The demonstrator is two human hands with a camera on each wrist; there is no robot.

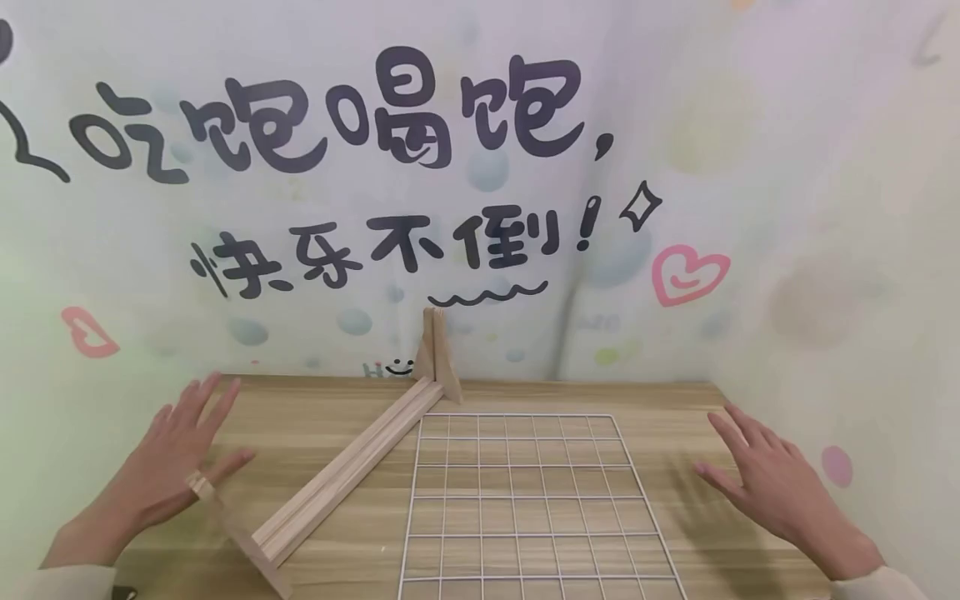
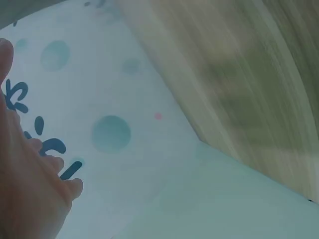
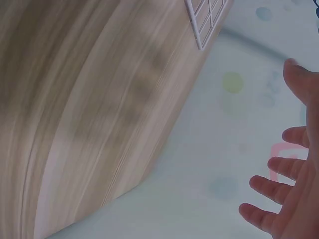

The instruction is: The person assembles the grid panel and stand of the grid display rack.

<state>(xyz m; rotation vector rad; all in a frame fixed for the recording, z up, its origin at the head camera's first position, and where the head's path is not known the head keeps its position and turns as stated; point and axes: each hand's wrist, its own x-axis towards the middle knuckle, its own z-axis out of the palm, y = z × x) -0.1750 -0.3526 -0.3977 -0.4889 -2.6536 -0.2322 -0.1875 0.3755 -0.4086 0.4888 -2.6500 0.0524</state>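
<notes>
A wooden stand (image 1: 348, 467) lies diagonally across the left half of the table, its grooved beam joining an upright end piece (image 1: 438, 358) at the back and another end piece (image 1: 238, 533) at the front left. To its right a white wire grid panel (image 1: 528, 500) lies flat. My left hand (image 1: 168, 454) hovers over the table's left side with fingers spread, nearest the front end piece, which overlaps the thumb side in the head view. Over the right side, my right hand (image 1: 780, 483) is held up, fingers apart, nothing in it, to the right of the grid.
The wood-grain table (image 1: 337, 400) meets a printed backdrop (image 1: 510, 333) with black lettering and pink hearts along its back edge. Pale side walls (image 1: 885, 350) rise close beyond both hands. A small dark object (image 1: 123, 592) shows by the left sleeve.
</notes>
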